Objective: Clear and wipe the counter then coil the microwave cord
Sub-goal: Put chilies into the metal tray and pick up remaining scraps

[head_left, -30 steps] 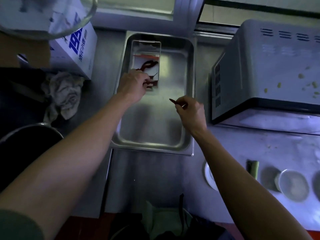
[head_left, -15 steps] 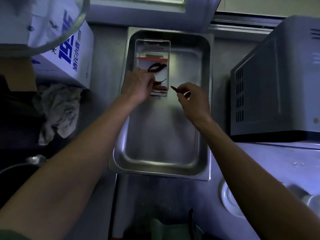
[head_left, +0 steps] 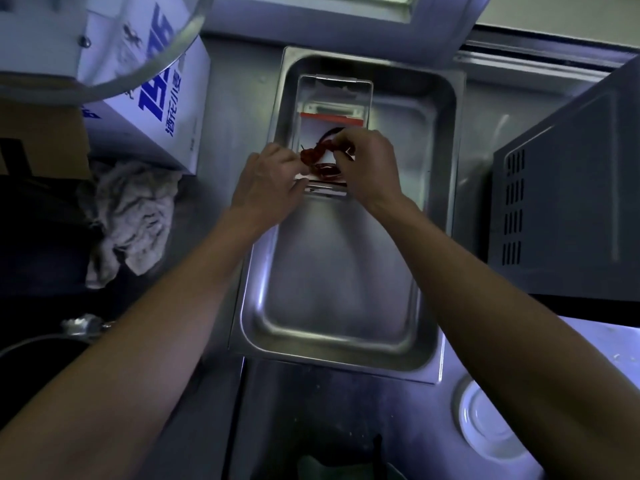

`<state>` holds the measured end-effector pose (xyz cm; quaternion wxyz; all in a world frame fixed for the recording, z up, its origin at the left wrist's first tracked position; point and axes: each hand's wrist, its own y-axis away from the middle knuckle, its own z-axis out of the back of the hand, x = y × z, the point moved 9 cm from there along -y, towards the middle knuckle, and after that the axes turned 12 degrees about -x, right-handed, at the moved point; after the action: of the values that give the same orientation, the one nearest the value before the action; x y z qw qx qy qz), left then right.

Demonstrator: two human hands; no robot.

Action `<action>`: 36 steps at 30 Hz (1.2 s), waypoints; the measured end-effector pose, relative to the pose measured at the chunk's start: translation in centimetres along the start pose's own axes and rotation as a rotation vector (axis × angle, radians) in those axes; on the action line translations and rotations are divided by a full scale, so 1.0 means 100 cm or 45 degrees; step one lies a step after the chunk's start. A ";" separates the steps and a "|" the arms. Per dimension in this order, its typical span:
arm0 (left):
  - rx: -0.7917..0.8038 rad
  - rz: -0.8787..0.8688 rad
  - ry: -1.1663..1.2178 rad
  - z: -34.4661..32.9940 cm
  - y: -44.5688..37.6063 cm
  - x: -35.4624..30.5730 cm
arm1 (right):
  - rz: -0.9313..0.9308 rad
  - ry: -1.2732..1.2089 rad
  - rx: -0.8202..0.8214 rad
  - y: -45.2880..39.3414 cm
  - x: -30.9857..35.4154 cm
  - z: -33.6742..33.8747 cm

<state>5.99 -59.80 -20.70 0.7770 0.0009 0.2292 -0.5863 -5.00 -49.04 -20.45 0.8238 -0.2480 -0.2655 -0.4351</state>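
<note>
A deep steel tray [head_left: 332, 334] sits on the counter in front of me. In its far half lies a clear plastic box [head_left: 334, 95] with a red strip, and dried red chillies [head_left: 311, 157] are in it. My left hand [head_left: 270, 181] grips the near left edge of the box and touches the chillies. My right hand [head_left: 370, 164] pinches a dried chilli over the box, close to the left hand. The grey microwave [head_left: 568, 216] stands to the right of the tray. Its cord is out of sight.
A crumpled grey rag [head_left: 131, 216] lies left of the tray, below a white box with blue print [head_left: 156, 109]. A glass bowl rim [head_left: 156, 60] juts in at top left. A white dish [head_left: 485, 424] sits at lower right, and a dark pot [head_left: 38, 344] at lower left.
My right hand has carried the chilli up and left from the middle of the tray to the plastic box. The view has moved closer and shifted left, so the microwave shows less.
</note>
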 end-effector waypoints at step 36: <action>0.459 -0.090 -0.168 -0.008 0.146 -0.179 | -0.181 0.340 0.289 0.237 -0.056 0.153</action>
<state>15.28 -38.75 -18.93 0.7565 0.0938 0.0690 -0.6435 9.03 -24.18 -17.08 0.8416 -0.0743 -0.2181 -0.4885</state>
